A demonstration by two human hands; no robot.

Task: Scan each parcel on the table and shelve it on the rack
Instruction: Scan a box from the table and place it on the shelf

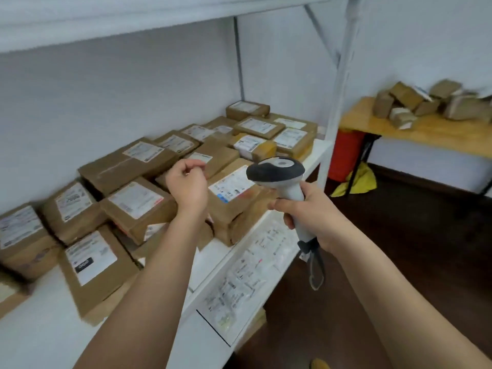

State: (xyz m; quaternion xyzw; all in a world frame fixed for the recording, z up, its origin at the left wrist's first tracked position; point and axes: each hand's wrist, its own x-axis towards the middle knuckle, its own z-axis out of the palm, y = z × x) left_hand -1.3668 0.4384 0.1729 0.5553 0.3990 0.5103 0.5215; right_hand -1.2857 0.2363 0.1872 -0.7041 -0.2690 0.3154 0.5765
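Our right hand grips the scanner; our left hand hovers over the shelf with fingers curled, holding nothing. The remaining parcels lie on the worktop, well right of the scanner, nearer our right hand.

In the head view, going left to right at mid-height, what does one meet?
Parcels on the rack shelf → left hand, its fingers curled and holding nothing → scanner → right hand gripping the scanner's handle → red container → wooden table with unshelved parcels.
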